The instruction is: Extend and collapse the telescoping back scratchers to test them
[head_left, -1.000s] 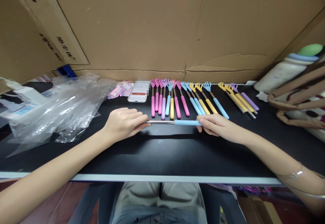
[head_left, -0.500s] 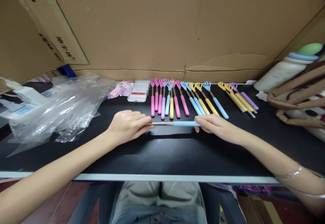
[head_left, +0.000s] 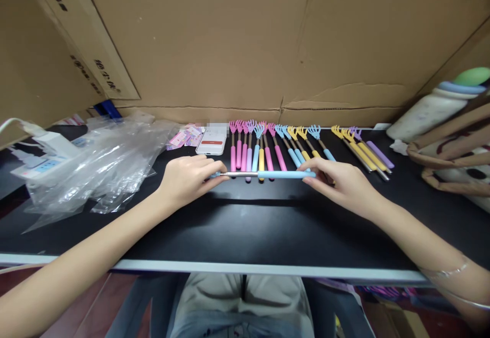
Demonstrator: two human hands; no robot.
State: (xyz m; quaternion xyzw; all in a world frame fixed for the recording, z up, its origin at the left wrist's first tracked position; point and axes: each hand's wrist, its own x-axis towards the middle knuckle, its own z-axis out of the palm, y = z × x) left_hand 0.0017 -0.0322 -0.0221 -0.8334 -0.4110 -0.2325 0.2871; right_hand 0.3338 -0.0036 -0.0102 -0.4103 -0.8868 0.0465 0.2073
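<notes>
A blue back scratcher (head_left: 281,174) with a steel shaft is held level above the black table, between my two hands. My left hand (head_left: 189,177) is closed around its claw end, so most of the claw is hidden. At the other end, thumb and fingers of my right hand (head_left: 337,182) pinch the tip of the blue handle. Behind it lies a row of pink, purple, blue and yellow back scratchers (head_left: 281,157), claws pointing away from me. Farther right is a smaller group of yellow and purple back scratchers (head_left: 365,155).
Clear plastic bags (head_left: 126,159) lie in a heap at the left, over part of a power strip (head_left: 42,167). A phone (head_left: 212,141) and small printed cards (head_left: 186,136) sit beside them. A bottle (head_left: 432,111) and a bag (head_left: 451,154) stand right. Cardboard (head_left: 214,37) walls the back.
Both hands have lifted the blue back scratcher slightly. My right hand's grip has shifted to the handle's very end, with more of the handle showing. The view has moved a little.
</notes>
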